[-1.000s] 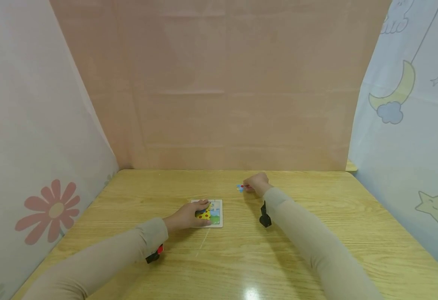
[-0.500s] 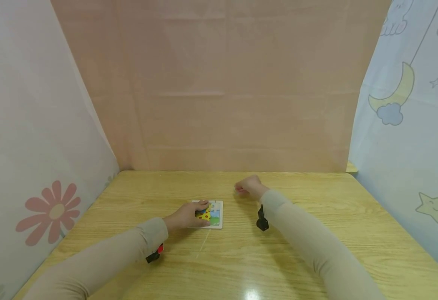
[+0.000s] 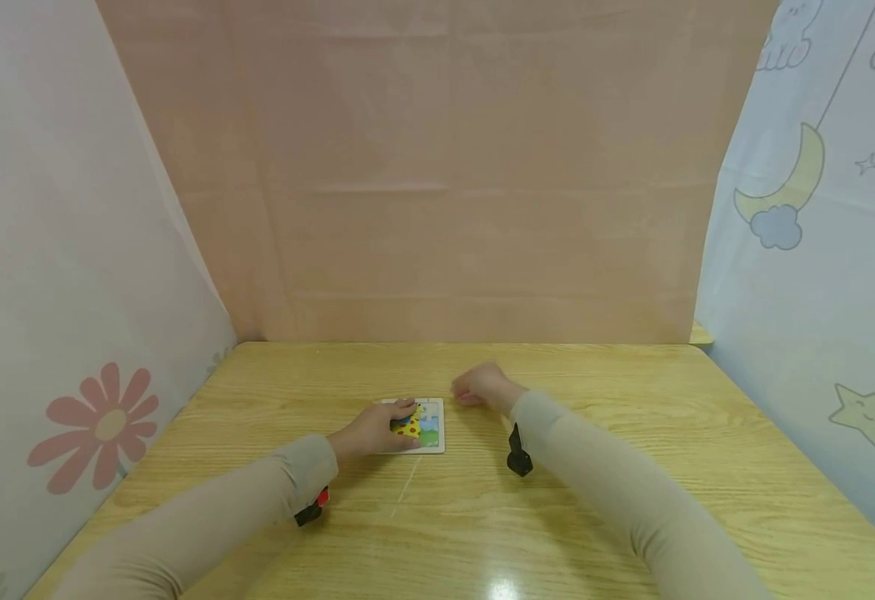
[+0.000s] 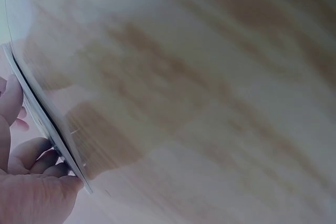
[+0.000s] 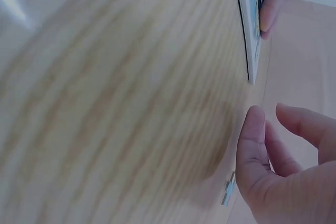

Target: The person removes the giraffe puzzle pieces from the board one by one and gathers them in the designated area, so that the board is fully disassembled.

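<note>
A white-framed picture board [image 3: 439, 427], with a yellow red-spotted figure and green and blue parts, lies flat on the table. My left hand [image 3: 373, 429] holds its left part, thumb near the front edge and index finger near the back; in the left wrist view the hand [image 4: 31, 166] has other fingers bent at the board's edge [image 4: 50, 124]. Behind and right of the board is my right hand [image 3: 482, 386], low over the table. In the right wrist view this hand [image 5: 286, 166] has thumb and fingers apart, with a small light blue piece [image 5: 228, 190] beside it; contact is unclear.
The wooden table [image 3: 595, 500] extends around both hands. A brown-pink backdrop [image 3: 452, 208] rises at its back edge, with pale printed fabric [image 3: 797, 317] on the right and flower-printed fabric [image 3: 111, 421] on the left.
My right hand has moved left and slightly nearer, closer to the board. The small piece seen beside it earlier is now hidden in the head view. The left hand has stayed on the board.
</note>
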Motion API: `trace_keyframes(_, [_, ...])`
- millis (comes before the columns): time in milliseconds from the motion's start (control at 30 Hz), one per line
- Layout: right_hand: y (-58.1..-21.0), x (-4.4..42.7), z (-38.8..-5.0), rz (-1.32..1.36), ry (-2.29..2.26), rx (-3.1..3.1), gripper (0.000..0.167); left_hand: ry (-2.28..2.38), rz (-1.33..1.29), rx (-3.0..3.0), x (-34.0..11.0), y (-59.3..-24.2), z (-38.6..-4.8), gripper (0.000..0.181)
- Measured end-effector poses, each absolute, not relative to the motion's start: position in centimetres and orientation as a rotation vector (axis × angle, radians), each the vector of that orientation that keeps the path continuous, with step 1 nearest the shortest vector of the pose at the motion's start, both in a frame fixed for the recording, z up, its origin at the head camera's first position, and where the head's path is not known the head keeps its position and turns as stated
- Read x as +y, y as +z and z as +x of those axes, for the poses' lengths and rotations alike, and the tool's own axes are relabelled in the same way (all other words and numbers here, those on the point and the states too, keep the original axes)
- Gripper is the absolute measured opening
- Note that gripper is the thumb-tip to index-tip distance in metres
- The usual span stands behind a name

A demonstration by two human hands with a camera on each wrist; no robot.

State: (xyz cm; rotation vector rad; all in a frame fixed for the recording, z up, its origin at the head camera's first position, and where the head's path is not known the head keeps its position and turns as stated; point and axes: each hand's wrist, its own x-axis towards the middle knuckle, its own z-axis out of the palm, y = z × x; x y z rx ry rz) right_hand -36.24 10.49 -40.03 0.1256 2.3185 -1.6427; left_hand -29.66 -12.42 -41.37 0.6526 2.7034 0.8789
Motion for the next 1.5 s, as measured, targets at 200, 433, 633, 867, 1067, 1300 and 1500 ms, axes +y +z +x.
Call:
trace_keyframes(200, [-40.4,9.9,-35.5,0.055,-1.590,2.315,0.021,0.888,0.635,2.716,-12.4,-41.8,-29.9,0.072])
trace_keyframes(433, [-40.3,9.5,-34.7,-0.041,-1.522,2.354,0.015,0.909,0.594,2.715,-12.2,-41.8,-30.0,0.071])
trace_keyframes(633, [-40.3,9.3,-34.4,-0.070,-1.455,2.397,0.014,0.896,0.598,2.748,-11.9,-41.8,-30.2,0.070])
trace_keyframes(867, [-40.5,9.1,-34.0,-0.106,-1.379,2.446,0.016,0.917,0.604,2.743,-11.9,-42.0,-30.1,0.073])
trace_keyframes(1067, [-40.4,8.8,-33.2,-0.144,-1.310,2.493,0.014,0.929,0.545,2.742,-11.9,-42.1,-30.1,0.075])
trace_keyframes(1300, [-40.4,8.6,-32.8,-0.229,-1.263,2.567,0.013,0.934,0.565,2.747,-11.8,-42.1,-30.6,0.075])
trace_keyframes(1500, [-40.6,8.5,-32.5,-0.289,-1.241,2.582,0.011,0.940,0.555,2.748,-11.9,-42.1,-30.5,0.074])
